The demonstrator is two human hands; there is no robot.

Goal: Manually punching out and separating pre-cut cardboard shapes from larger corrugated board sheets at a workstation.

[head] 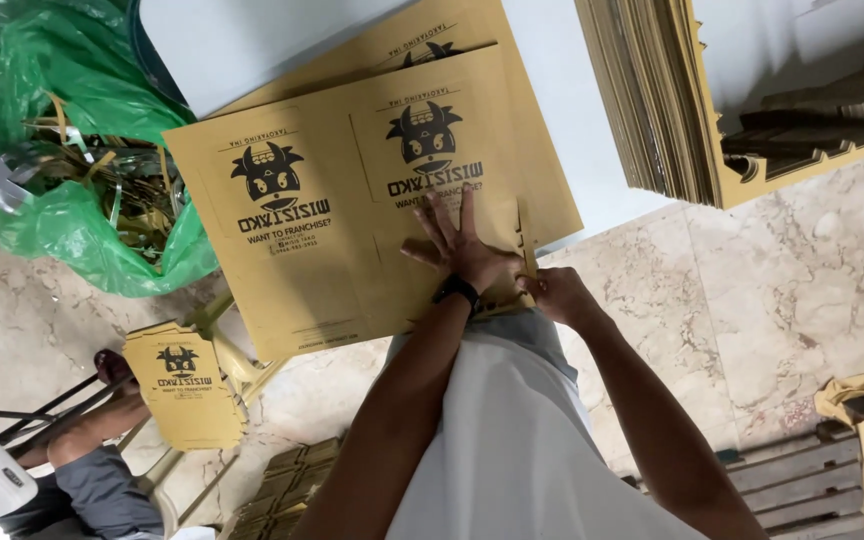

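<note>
Marble floor tiles (742, 300), pale and veined, fill the lower part of the view, and a white worktop (572, 110) runs across the top. On the worktop's near edge lies a flat printed cardboard sheet (352, 210), tan with black horned-face prints, overhanging toward the person.

The left hand (462, 245) presses flat on the sheet, fingers (442, 215) spread apart and pointing to 12 o'clock, with a black wristband just behind it. At 3 o'clock of it, just beside, the right hand (552, 292) has its fingers curled together on the sheet's notched corner flap (520, 250); how firmly they pinch cannot be told.

A second sheet (422, 40) peeks out from under the first at 12 o'clock. At 2 o'clock a tall stack of flat cardboard (652, 100) stands on edge. At 9 o'clock a green plastic bag (62, 220) holds cardboard trimmings. At 8 o'clock a small pile of folded boxes (184, 385) rests on a stool, close to another person's arm (92, 425). A wooden pallet (802, 485) lies at 4 o'clock.
</note>
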